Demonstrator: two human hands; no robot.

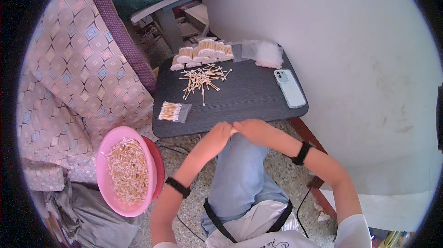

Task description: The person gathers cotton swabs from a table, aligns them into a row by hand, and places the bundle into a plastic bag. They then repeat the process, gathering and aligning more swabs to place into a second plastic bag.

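My left hand (220,135) and my right hand (249,130) meet above my knees, just off the near edge of the dark table (249,93). Fingers of both are closed together. A small pale tip shows between them, but what they grip is mostly hidden. Left of the hands, on the table, lies a clear bag of cotton swabs (170,111). Farther back is a loose heap of cotton swabs (203,79). Behind that heap, several packed bundles of swabs (206,48) are stacked at the far edge.
A pink basin (102,174) full of cotton swabs stands at the left, over a red round thing (157,165). Clear plastic bags (267,54) lie at the table's far right, with a phone (291,92) nearer. A wall (360,63) closes the right side; a patterned cover (92,59) hangs left.
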